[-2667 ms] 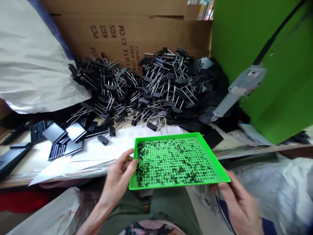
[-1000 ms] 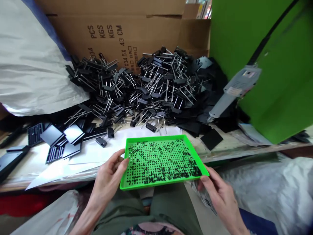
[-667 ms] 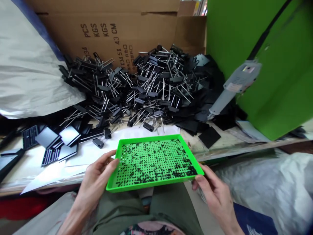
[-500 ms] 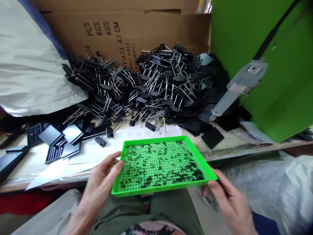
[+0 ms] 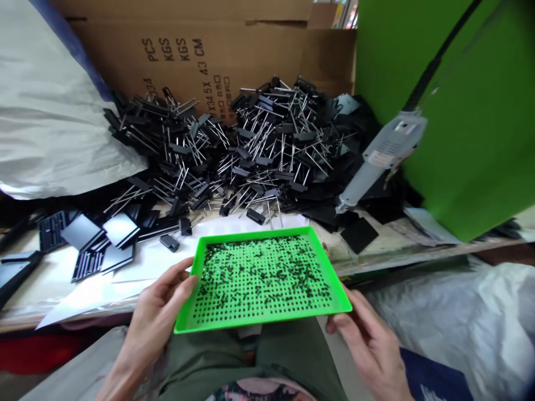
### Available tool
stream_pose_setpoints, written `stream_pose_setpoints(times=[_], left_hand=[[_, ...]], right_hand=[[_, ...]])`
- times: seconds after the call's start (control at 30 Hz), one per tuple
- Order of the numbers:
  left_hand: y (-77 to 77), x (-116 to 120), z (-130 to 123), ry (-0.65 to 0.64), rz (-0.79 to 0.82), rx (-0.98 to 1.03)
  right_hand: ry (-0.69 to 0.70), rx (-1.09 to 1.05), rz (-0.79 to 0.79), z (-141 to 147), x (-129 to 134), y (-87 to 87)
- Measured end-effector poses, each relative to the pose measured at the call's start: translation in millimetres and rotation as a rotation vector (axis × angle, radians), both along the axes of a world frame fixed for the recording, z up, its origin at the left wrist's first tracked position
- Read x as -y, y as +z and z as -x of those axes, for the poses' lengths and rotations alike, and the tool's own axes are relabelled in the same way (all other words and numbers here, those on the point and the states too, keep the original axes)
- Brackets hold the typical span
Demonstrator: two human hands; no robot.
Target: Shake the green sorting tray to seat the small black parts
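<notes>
Perforated green tray (image 5: 263,321), gripped at both ends, above the lap.
Long axis crosswise, from left hand (image 5: 156,306) on the left wall to right hand (image 5: 368,340) at the near right corner; both grasping, neither nearer. Inside, scattered small black pieces (image 5: 284,275), sparser along the near side. Beyond the far rim, bench (image 5: 393,235) with heap of black parts and metal rods (image 5: 267,139); at right, slanting grey corded driver (image 5: 376,159).

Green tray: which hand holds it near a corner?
The right hand, at the near right corner of the tray; the left hand grips its left side.
</notes>
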State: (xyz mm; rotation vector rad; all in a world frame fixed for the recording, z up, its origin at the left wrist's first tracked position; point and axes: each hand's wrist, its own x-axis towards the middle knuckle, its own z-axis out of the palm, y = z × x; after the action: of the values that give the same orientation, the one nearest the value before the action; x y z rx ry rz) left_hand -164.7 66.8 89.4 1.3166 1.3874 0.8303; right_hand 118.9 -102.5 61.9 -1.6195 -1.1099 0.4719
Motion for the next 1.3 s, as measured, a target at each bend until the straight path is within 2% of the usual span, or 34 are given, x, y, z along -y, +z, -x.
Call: stream_pose_setpoints(times=[0.17,0.37,0.53,0.63,0.77,0.83,0.97,1.07,1.13,1.23,1.3], left_hand=[[-2.0,0,-9,-0.035,-0.038,-0.014],[-12.1,-4,-7,0.009,-0.085,-0.04],[-16.4,0,-25,-0.05,-0.118,-0.02],[-17.3,0,-28,-0.061,-0.158,-0.043],[-20.6,3,-34,-0.128,-0.184,-0.092],[-22.0,4,-40,-0.159,-0.17,-0.098],[-20.8,1,-43,-0.167,-0.155,-0.104],[-16.1,-2,-36,-0.14,-0.17,-0.113],[-12.3,-2,-30,-0.103,-0.171,-0.103],[-9.5,5,-27,-0.069,-0.21,-0.107],[-10.2,9,-29,-0.112,-0.254,-0.111]], right_hand=[[-0.094,0.01,-0.008,-1,3,-1.5],[-0.017,-0.001,-0.012,1,0,-4.3],[-0.119,0.077,0.03,-17,4,-11.2],[-0.092,0.037,0.078,-17,5,-16.6],[-0.193,0.005,0.126,-21,7,-20.2],[-0.189,-0.02,0.175,-25,8,-19.7],[-0.199,-0.08,0.187,-22,4,-15.9],[-0.264,-0.157,0.162,-9,-4,-10.9],[-0.236,-0.236,0.153,-2,-7,-7.8],[-0.206,-0.302,0.142,0,-3,-8.3],[-0.238,-0.32,0.133,-5,3,-12.3]])
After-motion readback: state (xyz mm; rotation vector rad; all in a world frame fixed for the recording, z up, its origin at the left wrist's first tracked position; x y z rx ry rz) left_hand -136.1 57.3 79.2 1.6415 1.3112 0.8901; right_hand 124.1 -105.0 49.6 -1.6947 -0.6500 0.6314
